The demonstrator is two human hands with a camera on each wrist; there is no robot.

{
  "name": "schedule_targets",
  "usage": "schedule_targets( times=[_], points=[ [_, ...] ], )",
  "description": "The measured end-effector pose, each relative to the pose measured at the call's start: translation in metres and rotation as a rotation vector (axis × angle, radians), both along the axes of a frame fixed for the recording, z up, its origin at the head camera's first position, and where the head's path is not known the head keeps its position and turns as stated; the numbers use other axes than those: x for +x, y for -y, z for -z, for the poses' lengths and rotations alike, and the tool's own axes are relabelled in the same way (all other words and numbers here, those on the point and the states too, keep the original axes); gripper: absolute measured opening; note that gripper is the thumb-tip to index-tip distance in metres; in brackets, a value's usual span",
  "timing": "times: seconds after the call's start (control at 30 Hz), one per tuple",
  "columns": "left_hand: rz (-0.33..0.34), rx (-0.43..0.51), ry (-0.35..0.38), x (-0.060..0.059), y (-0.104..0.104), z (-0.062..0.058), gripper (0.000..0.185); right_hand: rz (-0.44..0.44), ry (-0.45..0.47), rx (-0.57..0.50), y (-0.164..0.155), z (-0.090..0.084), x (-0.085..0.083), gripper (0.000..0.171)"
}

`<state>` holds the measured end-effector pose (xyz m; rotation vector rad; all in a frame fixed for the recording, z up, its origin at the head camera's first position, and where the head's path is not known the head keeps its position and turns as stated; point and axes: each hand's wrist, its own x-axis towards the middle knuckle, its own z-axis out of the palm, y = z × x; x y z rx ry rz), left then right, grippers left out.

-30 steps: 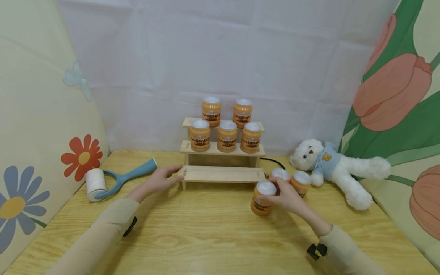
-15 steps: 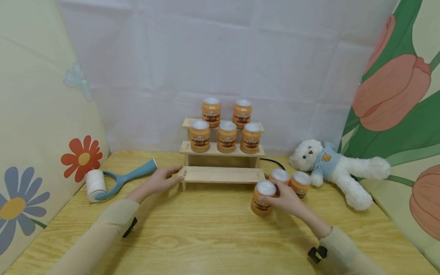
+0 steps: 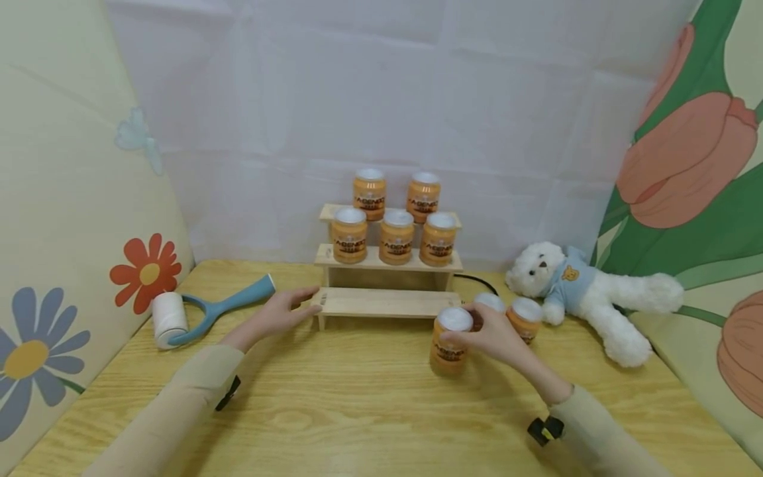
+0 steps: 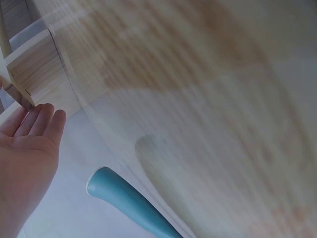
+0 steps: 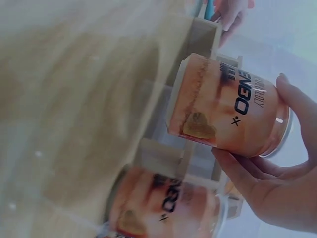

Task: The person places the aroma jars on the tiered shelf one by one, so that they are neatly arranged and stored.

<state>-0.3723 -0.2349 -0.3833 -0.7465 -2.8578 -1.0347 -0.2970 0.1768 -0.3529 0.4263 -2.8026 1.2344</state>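
Right hand (image 3: pixel 497 338) grips orange jar (image 3: pixel 450 341) by its lid end.
Left hand (image 3: pixel 277 315) flat, fingers straight, touching wooden stand (image 3: pixel 387 301) left end; two jars (image 3: pixel 524 317) just behind.

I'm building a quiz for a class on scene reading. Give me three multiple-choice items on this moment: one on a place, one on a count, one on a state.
1. Where does the lint roller lie?
A. left of the wooden stand
B. beside the teddy bear
C. on the top step

2. How many orange jars stand on the wooden stand?
A. three
B. five
C. seven

3. What is the right hand doing?
A. lying flat on the table
B. gripping an orange jar
C. holding the teddy bear

Answers:
1 A, it lies at the table's left edge, beyond the left hand.
2 B, two on the top step, three on the middle.
3 B, its fingers wrap the jar.
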Motion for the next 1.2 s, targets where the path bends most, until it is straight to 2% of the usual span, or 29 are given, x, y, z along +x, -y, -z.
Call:
schedule_targets(
  times=[0.17,0.33,0.7,0.83,1.07,1.2],
  points=[
    [0.003,0.000,0.005,0.001,-0.001,-0.002,0.064,-0.024,0.012,-0.058,0.014,-0.011,-0.004,0.066],
    [0.000,0.001,0.015,0.001,0.000,-0.004,0.064,-0.069,-0.009,-0.125,0.034,-0.017,-0.011,0.060],
    [0.030,0.013,0.006,0.000,0.000,-0.005,0.058,-0.071,-0.028,-0.153,0.070,-0.028,-0.023,0.059],
    [0.021,0.020,0.011,0.001,0.000,-0.005,0.058,-0.099,-0.044,-0.184,0.083,-0.033,-0.026,0.056],
    [0.011,0.030,-0.025,0.003,0.000,-0.001,0.057,-0.208,-0.112,-0.225,0.108,-0.036,-0.031,0.051],
    [0.007,0.030,-0.042,0.002,-0.001,0.000,0.056,-0.229,-0.122,-0.236,0.122,-0.037,-0.036,0.053]
  ],
)
